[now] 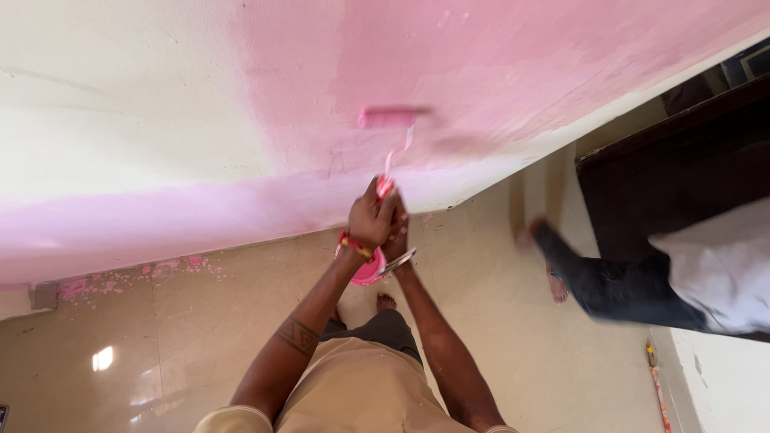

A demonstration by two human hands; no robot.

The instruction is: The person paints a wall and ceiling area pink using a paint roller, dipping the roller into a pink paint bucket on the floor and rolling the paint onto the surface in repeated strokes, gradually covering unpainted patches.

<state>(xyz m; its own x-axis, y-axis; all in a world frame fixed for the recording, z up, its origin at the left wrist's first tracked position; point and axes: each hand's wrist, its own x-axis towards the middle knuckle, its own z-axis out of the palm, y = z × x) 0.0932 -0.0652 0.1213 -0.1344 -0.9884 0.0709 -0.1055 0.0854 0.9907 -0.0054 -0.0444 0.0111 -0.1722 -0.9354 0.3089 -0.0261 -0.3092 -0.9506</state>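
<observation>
Two hands on one handle: left hand (367,218) and right hand (395,232) are stacked and closed tight round the grip of the paint roller (391,117), fingers fully wrapped, nothing else in them. The doubled grip looks meant to steady the long handle and press the sleeve flat on the wall (160,120). The roller sleeve lies against the wall, on the pink patch, w/ unpainted cream to its left and a pink band along the wall's base. A pink paint tub (367,273) sits on the floor (200,321) just off the wall, right under the hands, prob. so reloading is quick. Pink splatter marks the floor near the wall's foot.

Roller is motion-blurred, so sleeve contact can't be confirmed. Tub mostly hidden behind the wrists. Another person (642,281) stands farther from the wall, blurred, cut off by the frame.
</observation>
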